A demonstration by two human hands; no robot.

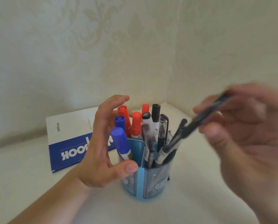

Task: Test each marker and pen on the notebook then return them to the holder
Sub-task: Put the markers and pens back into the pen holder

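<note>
A: Dark pen (204, 118) is in the right hand (241, 126), at 3 o'clock from the holder (151, 180) and above its rim, tilted, lower end pointing down toward the pens compartment. Whole hand is motion-blurred.

B: Grip?

A: Fingers pinch the barrel near its upper end. Looks light, stiff, smooth plastic, so I'd guess it slips if held loose. Better to take it mid-barrel for writing.

B: Left hand (102, 143)?

A: Curved around the holder from 9 o'clock, thumb on the front wall, fingers arched behind the markers. Cannot tell if they actually clamp it. Holder looks light and top-heavy; steadying makes sense.

B: What's in it?

A: Blue marker (120, 141) and red marker (136, 125) at the 10 to 12 side, black-capped marker (155, 117) and more pens toward 1.

B: Notebook (67, 143)?

A: Closed, flat on the white surface at 9 to 10 o'clock, partly behind the left hand. Needs opening before any test stroke.
</note>
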